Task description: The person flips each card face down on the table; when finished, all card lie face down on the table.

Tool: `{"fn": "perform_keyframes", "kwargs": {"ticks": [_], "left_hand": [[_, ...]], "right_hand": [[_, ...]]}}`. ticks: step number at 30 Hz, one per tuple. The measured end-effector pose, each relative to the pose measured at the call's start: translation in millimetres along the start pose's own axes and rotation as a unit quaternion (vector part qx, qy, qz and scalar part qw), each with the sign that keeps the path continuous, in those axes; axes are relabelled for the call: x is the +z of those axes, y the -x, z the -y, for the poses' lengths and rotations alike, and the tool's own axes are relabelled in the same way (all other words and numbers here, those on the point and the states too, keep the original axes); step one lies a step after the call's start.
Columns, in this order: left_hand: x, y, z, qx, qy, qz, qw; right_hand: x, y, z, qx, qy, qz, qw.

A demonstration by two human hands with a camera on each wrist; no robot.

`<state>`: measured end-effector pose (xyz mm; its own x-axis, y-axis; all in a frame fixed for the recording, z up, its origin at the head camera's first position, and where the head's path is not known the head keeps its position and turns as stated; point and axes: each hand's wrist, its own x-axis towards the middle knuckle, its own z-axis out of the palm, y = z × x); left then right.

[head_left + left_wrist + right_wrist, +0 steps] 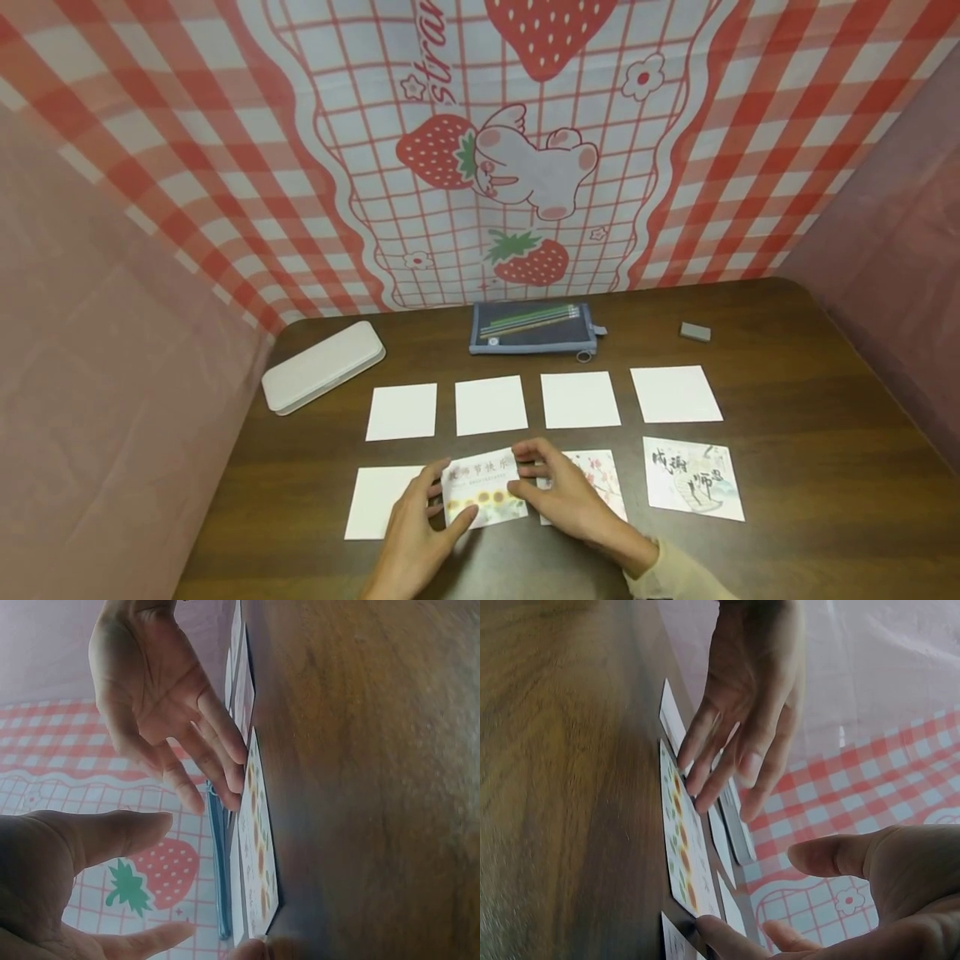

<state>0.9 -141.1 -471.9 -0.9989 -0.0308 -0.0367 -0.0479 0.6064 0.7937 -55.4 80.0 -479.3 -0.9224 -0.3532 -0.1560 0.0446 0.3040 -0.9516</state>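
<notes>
A card with sunflowers and Chinese writing (483,477) lies on the table between the two hands. At its left edge is my left hand (416,525), fingers extended and thumb apart from them. My right hand (566,498) is at the card's right side, its fingers spread and bent slightly. In the left wrist view, fingertips of both hands meet the edges of the sunflower card (257,847), and neither thumb presses on it. A blank white card (371,500) is partly hidden under the left hand, and a card with red blossoms (600,475) under the right.
Several blank white cards (491,406) form a row farther back. A card with brush writing (693,479) lies at right. Behind are a white case (324,367), a dark mesh pencil pouch (532,327) and a grey eraser (695,332). A strawberry-print cloth (360,167) hangs beyond the table.
</notes>
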Motion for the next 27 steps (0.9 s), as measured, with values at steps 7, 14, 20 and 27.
{"fn": "perform_keyframes", "kwargs": {"ticks": [7, 14, 20, 27], "left_hand": [[-0.1, 0.4, 0.1, -0.004, -0.004, 0.011, 0.9999], [1.0, 2.5, -0.4, 0.002, -0.006, 0.006, 1.0], [2.7, 3.7, -2.7, 0.006, -0.033, 0.007, 0.9994], [7.3, 4.6, -8.4, 0.019, -0.078, 0.009, 0.9968]], "right_hand": [[5, 2, 1, 0.01, -0.029, -0.001, 1.0], [1, 1, 0, 0.014, -0.067, 0.009, 0.998], [-1, -2, 0, 0.032, -0.108, 0.021, 0.993], [-6, -5, 2, 0.034, -0.146, 0.025, 0.988]]}}
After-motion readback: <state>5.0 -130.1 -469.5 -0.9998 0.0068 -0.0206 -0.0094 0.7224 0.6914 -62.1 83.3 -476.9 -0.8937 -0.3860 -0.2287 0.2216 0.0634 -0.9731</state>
